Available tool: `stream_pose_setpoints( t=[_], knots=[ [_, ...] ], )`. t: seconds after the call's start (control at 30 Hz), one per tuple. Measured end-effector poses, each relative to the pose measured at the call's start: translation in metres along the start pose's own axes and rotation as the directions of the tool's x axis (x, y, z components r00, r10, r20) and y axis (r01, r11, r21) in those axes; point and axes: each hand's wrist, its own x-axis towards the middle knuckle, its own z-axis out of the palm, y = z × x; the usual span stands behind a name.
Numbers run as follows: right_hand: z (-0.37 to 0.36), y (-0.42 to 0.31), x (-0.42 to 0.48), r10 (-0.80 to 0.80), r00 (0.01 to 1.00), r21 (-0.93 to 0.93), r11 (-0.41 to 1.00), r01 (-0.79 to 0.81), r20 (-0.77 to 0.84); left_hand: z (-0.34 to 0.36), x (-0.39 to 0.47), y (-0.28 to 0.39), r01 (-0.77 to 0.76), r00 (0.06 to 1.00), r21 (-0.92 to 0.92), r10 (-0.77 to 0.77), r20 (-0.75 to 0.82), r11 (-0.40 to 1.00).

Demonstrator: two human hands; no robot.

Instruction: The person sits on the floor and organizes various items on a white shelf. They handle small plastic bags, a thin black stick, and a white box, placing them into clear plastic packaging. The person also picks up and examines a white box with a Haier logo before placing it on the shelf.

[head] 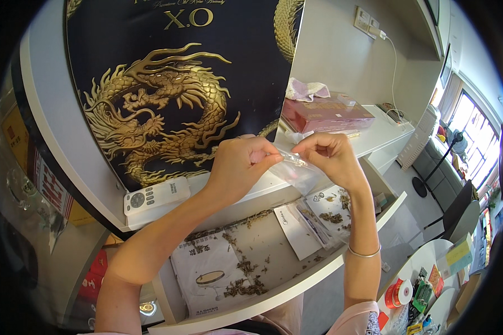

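Note:
A clear plastic bag (295,173) hangs between my two hands, above the back edge of an open white drawer (272,245). The thumb and fingers of my left hand (243,163) pinch its top edge on the left. On the right, my right hand (329,157) grips the same edge between thumb and fingertips. Dark dried plant bits (245,287) lie scattered over the drawer floor. Some rest on a printed leaflet (209,268) at the left, others on white booklets (299,230) at the right. What the bag contains is hard to tell.
Behind the drawer stands a large dark box (180,113) with a golden dragon. A white remote control (157,195) lies at its foot. A red box (327,113) with a cloth (308,89) on it sits on the shelf. At lower right, a round table (427,255) holds ribbon spools (398,292).

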Motion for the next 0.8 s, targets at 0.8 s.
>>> stream_pose_setpoints(
  t=[0.8],
  knots=[
    [0.007, -0.007, -0.003, 0.009, 1.000, -0.110, 0.994, -0.009, -0.001, 0.003, -0.001, 0.003, -0.023, 0.999, -0.007, 0.022, -0.042, 1.000]
  ],
)
